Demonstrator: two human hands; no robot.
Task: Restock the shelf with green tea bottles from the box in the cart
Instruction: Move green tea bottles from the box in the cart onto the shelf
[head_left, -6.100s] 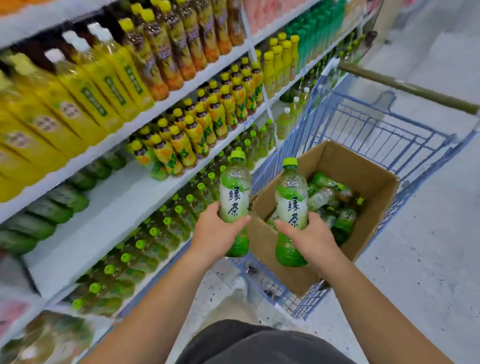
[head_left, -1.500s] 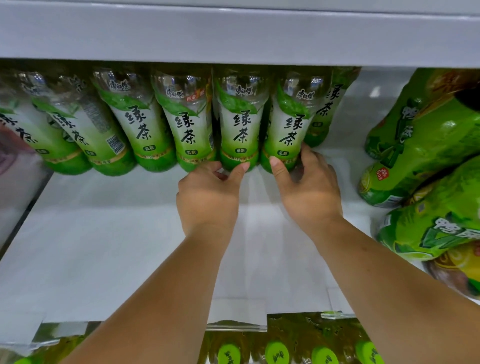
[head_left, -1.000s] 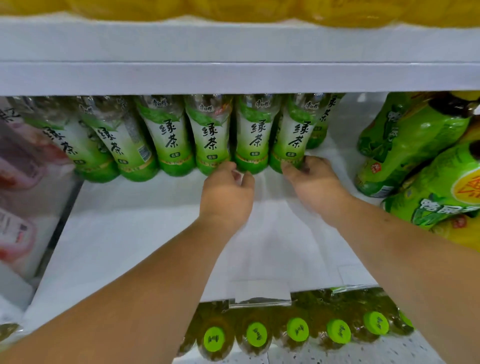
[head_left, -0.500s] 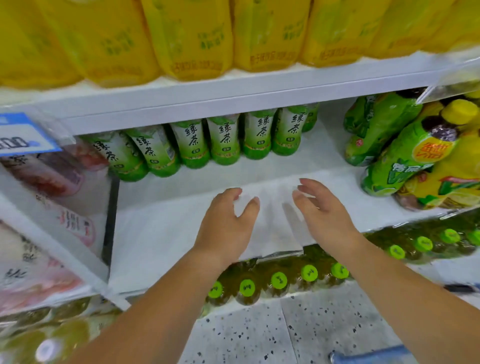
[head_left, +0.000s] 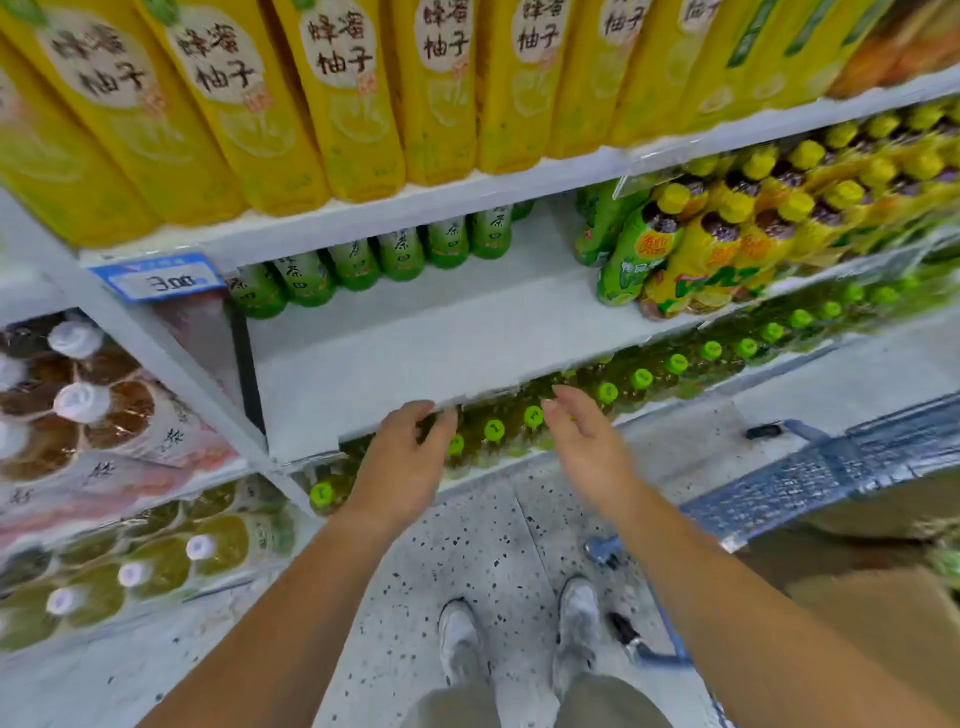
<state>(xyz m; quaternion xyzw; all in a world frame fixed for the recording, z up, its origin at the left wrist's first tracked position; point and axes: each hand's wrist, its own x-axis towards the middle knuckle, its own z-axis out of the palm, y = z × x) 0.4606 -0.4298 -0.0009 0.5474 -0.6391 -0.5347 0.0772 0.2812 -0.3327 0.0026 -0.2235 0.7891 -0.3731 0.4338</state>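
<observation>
Far left: we see brown bottles (head_left: 78, 400) with white caps in the next bay, caps towards us.
Tag: a blue and white price tag (head_left: 158, 280) sits on the edge of the upper shelf; it seems to read 3.00.
Top: yellow bottles (head_left: 337, 104) stand in a row above.
Green tea (head_left: 400, 254): 1 row stands upright at the back of the shelf (head_left: 415, 338), side by side, tops hidden by the board above. The white board in front of the row is bare.
Left hand (head_left: 402, 467): we hold nothing in it. The fingers are loosely bent at the shelf's front edge; whether they touch it, we cannot tell.
Below: green caps (head_left: 641, 378) line the lower shelf.
Right hand (head_left: 587, 447): it holds nothing either, fingers relaxed and spread, in the air in front of the green caps and apart from the left hand.
Floor: our 2 pale shoes (head_left: 460, 639) stand on speckled floor.
Right of shelf: green bottles with yellow caps (head_left: 675, 244) are packed close together.
Cart (head_left: 831, 467): blue mesh, at the far right.
Box (head_left: 883, 618): brown cardboard in the cart at the lower right, too blurred to show what it holds.
</observation>
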